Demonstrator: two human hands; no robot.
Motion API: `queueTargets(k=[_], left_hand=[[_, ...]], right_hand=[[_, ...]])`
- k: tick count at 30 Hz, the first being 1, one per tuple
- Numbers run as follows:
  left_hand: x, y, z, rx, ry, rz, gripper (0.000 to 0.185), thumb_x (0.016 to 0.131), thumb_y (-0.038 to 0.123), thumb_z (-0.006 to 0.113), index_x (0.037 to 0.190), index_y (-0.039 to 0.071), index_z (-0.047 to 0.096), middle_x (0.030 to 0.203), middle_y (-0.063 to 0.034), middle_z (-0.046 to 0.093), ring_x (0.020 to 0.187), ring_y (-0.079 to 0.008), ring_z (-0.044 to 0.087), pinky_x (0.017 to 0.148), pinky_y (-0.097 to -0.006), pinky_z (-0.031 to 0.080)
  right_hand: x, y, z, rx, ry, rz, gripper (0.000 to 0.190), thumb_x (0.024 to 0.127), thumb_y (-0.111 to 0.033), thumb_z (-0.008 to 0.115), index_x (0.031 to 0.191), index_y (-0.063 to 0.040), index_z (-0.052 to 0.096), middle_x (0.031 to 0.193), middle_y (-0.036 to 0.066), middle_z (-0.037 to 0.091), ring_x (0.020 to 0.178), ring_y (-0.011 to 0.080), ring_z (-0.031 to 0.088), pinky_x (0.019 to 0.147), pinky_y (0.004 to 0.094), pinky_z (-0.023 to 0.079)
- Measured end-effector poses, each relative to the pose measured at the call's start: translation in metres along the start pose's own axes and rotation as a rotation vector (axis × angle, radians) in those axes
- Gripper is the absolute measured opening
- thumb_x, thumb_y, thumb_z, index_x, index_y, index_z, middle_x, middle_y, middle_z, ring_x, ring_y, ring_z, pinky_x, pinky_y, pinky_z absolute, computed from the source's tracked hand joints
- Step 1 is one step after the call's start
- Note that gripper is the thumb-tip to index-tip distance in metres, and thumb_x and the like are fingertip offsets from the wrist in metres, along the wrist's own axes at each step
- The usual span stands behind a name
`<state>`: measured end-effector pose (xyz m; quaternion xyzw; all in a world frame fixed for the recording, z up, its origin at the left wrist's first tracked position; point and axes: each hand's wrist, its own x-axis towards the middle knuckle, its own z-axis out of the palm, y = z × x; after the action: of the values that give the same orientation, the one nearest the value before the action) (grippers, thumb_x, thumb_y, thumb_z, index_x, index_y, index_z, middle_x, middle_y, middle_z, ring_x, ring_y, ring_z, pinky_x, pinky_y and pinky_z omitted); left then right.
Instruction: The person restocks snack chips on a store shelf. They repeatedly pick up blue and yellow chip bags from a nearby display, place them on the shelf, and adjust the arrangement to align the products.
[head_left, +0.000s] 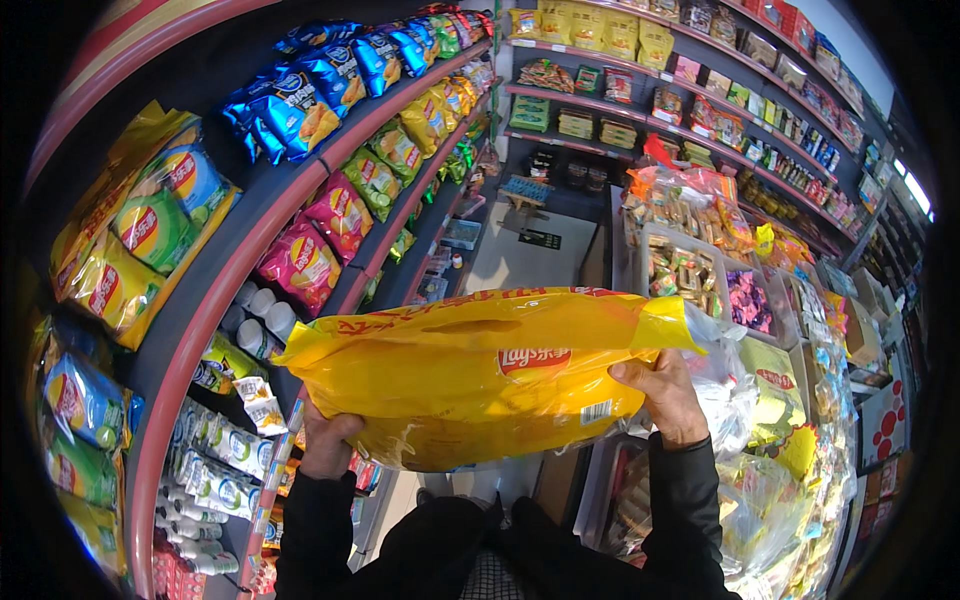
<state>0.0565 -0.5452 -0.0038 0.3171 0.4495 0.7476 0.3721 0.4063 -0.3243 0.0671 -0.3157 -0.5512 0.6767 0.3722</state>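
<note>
A large yellow Lay's multipack bag (450, 390) spans the space before me, a slot-shaped handle hole near its upper edge. My left hand (330, 442) grips its lower left corner, fingers partly hidden by the bag. At its right end my right hand (667, 394) holds on, the thumb lying on the front. To the left, a similar clear-fronted multipack (139, 232) with yellow, green and blue chip bags rests on the shelf. Pink chip bags (300, 259) stand on the shelf just beyond the held bag.
Curved shelves with a red edge (247, 247) run along my left, holding blue chip bags (292, 112) and white bottles (259, 337). Plastic bins (679, 270) of wrapped snacks stand on the right, near clear plastic bags (724, 390). More stocked shelves (645, 116) line the far wall.
</note>
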Motion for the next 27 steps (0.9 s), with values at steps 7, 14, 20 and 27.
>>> queueTargets(k=[7, 14, 20, 27], left_hand=[[-0.026, -0.003, -0.021, 0.025, 0.094, 0.176, 0.078, 0.079, 0.014, 0.082, 0.146, 0.006, 0.042, 0.137, -0.0087, 0.058, 0.124, -0.0266, 0.059, 0.107, -0.0411, 0.049], [-0.060, 0.003, -0.039, -0.077, 0.236, 0.112, 0.082, 0.078, 0.014, 0.088, 0.145, 0.007, 0.042, 0.139, -0.0106, 0.056, 0.126, -0.0260, 0.058, 0.105, -0.0422, 0.051], [-0.065, 0.012, -0.042, -0.070, 0.312, 0.150, 0.075, 0.080, 0.015, 0.085, 0.142, 0.006, 0.045, 0.137, -0.0105, 0.058, 0.124, -0.0254, 0.060, 0.104, -0.0416, 0.051], [-0.047, 0.023, -0.054, 0.003, 0.120, 0.186, 0.077, 0.083, 0.022, 0.079, 0.148, 0.006, 0.040, 0.142, -0.0097, 0.056, 0.129, -0.0272, 0.057, 0.110, -0.0421, 0.046]], right_hand=[[0.017, 0.037, -0.022, -0.010, -0.042, -0.104, 0.053, 0.084, -0.005, 0.081, 0.132, -0.005, 0.057, 0.122, 0.005, 0.065, 0.112, 0.0194, 0.063, 0.096, 0.0331, 0.052], [0.028, 0.056, -0.025, -0.064, -0.119, -0.183, 0.044, 0.094, -0.015, 0.075, 0.133, -0.004, 0.057, 0.127, 0.006, 0.064, 0.116, 0.0182, 0.061, 0.099, 0.0310, 0.050], [0.032, 0.053, -0.009, -0.170, -0.095, -0.261, 0.042, 0.093, -0.015, 0.075, 0.131, -0.005, 0.059, 0.124, 0.006, 0.066, 0.114, 0.0194, 0.063, 0.095, 0.0311, 0.052], [0.026, 0.017, 0.016, -0.066, -0.250, -0.115, 0.068, 0.085, -0.026, 0.081, 0.141, -0.001, 0.051, 0.135, 0.009, 0.061, 0.125, 0.0219, 0.057, 0.106, 0.0333, 0.045]])
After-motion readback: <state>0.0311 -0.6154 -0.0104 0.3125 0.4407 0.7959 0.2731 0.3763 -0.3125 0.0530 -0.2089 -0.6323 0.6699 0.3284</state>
